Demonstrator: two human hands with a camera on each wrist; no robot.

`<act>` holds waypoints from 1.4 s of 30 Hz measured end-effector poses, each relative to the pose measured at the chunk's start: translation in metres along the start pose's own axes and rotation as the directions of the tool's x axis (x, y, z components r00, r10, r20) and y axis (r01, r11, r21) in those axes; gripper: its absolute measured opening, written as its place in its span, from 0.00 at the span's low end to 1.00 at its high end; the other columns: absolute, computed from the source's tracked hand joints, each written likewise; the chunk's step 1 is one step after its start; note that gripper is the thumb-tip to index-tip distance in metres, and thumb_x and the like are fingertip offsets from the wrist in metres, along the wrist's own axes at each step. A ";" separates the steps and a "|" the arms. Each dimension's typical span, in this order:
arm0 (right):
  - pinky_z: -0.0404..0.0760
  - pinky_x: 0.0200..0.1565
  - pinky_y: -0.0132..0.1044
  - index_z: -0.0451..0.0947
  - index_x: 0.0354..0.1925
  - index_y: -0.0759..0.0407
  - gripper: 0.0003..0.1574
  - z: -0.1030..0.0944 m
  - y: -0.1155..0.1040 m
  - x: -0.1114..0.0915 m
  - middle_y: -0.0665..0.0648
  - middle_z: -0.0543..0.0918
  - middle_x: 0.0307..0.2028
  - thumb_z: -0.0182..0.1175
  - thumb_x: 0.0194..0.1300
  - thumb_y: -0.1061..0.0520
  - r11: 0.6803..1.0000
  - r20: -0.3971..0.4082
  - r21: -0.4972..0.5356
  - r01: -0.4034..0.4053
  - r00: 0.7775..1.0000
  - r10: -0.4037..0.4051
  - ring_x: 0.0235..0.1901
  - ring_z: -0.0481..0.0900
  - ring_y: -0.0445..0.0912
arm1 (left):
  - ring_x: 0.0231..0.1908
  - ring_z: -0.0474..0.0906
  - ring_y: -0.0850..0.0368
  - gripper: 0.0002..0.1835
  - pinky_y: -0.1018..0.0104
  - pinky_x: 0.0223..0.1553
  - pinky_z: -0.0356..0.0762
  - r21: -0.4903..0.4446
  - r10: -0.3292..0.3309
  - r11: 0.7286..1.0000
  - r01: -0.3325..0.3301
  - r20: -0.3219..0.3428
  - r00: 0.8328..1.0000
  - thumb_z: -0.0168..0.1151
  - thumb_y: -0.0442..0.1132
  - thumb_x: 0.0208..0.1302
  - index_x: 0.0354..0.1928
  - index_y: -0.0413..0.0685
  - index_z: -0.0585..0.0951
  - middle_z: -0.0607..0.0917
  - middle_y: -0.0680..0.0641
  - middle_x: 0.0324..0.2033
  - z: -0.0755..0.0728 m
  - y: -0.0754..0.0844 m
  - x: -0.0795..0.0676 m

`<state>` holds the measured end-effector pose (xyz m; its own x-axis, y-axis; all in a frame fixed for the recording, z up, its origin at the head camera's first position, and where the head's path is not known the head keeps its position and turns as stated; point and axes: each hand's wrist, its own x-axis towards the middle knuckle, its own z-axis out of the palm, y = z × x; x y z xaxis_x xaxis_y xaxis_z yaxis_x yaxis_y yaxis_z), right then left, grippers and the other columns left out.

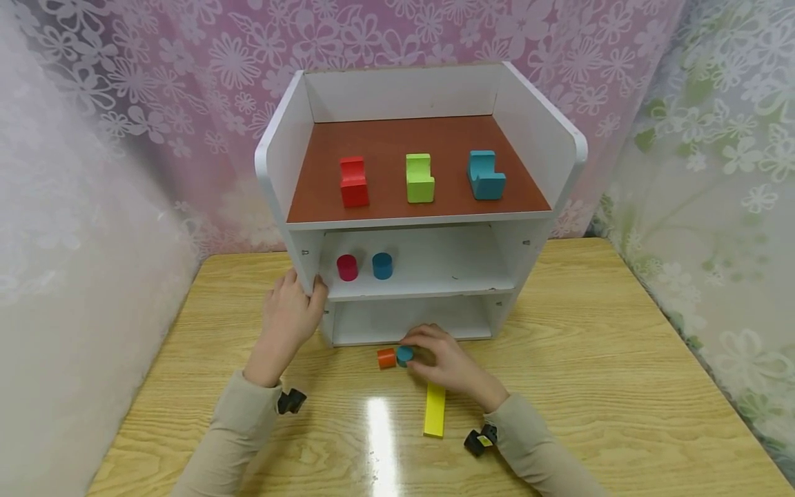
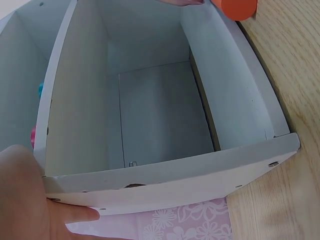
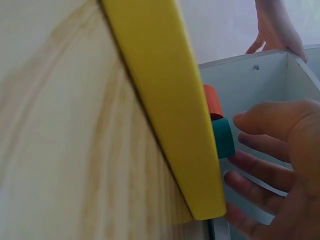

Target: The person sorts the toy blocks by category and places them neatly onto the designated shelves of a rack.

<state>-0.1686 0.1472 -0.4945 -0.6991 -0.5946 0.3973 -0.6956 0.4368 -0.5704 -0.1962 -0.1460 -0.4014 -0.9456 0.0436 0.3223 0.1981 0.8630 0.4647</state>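
A white shelf unit (image 1: 410, 317) with a brown top stands on the table. My left hand (image 1: 290, 310) grips its left side panel, thumb at the front edge and fingers along the outside, as the left wrist view (image 2: 22, 195) also shows. My right hand (image 1: 444, 359) is in front of the bottom shelf, thumb and fingers spread beside a teal cylinder (image 1: 404, 355). In the right wrist view, the fingertips are right by the teal cylinder (image 3: 224, 137). An orange cylinder (image 1: 386, 358) lies on its side next to it. A yellow bar (image 1: 435, 411) lies below the right hand.
On the brown top stand a red (image 1: 354, 183), a lime green (image 1: 419, 179) and a teal notched block (image 1: 486, 177). The middle shelf holds a crimson cylinder (image 1: 347, 268) and a blue cylinder (image 1: 382, 266) on its left half. A floral curtain (image 1: 373, 34) hangs behind.
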 end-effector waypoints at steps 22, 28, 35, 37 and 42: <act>0.77 0.50 0.42 0.83 0.49 0.58 0.20 0.005 -0.003 0.003 0.51 0.82 0.48 0.70 0.57 0.59 0.997 0.052 -0.033 -0.076 0.996 0.078 0.46 0.76 0.46 | 0.41 0.76 0.35 0.26 0.40 0.41 0.72 -0.004 0.012 1.000 -0.012 -0.014 1.000 0.39 0.51 0.74 0.60 0.41 0.75 0.80 0.38 0.46 0.000 0.000 -0.001; 0.77 0.48 0.40 0.82 0.47 0.57 0.18 0.006 -0.004 0.003 0.50 0.83 0.44 0.72 0.56 0.61 0.997 0.048 -0.022 -0.080 0.996 0.081 0.42 0.76 0.45 | 0.41 0.76 0.35 0.26 0.40 0.40 0.72 -0.002 0.021 1.000 -0.021 -0.025 0.999 0.39 0.50 0.74 0.60 0.41 0.75 0.80 0.38 0.45 0.001 -0.001 0.000; 0.77 0.48 0.40 0.83 0.46 0.56 0.17 0.005 -0.004 0.002 0.49 0.83 0.44 0.72 0.57 0.60 0.996 0.048 -0.016 -0.088 0.995 0.089 0.42 0.76 0.45 | 0.41 0.75 0.35 0.26 0.41 0.40 0.71 -0.004 0.016 1.000 -0.016 -0.021 1.000 0.39 0.51 0.74 0.60 0.41 0.75 0.80 0.39 0.45 0.001 -0.001 0.000; 0.77 0.48 0.40 0.83 0.46 0.57 0.17 0.003 -0.005 0.002 0.49 0.83 0.44 0.72 0.57 0.60 0.996 0.047 -0.007 -0.088 0.995 0.088 0.42 0.77 0.46 | 0.40 0.76 0.35 0.25 0.42 0.39 0.71 -0.003 0.015 1.000 -0.015 -0.021 1.000 0.39 0.50 0.74 0.58 0.41 0.75 0.80 0.39 0.44 0.000 -0.001 0.000; 0.77 0.48 0.40 0.83 0.47 0.58 0.17 -0.003 -0.009 0.002 0.49 0.83 0.44 0.71 0.58 0.59 0.995 0.062 -0.007 -0.096 0.993 0.096 0.43 0.77 0.45 | 0.39 0.76 0.36 0.25 0.43 0.37 0.72 0.004 0.018 1.000 -0.018 -0.022 1.000 0.38 0.50 0.74 0.56 0.40 0.76 0.80 0.39 0.41 0.000 0.000 0.000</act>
<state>-0.1645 0.1443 -0.4862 -0.7509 -0.5907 0.2952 -0.6266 0.4963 -0.6008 -0.1957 -0.1466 -0.4014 -0.9361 0.0477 0.3486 0.2136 0.8643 0.4554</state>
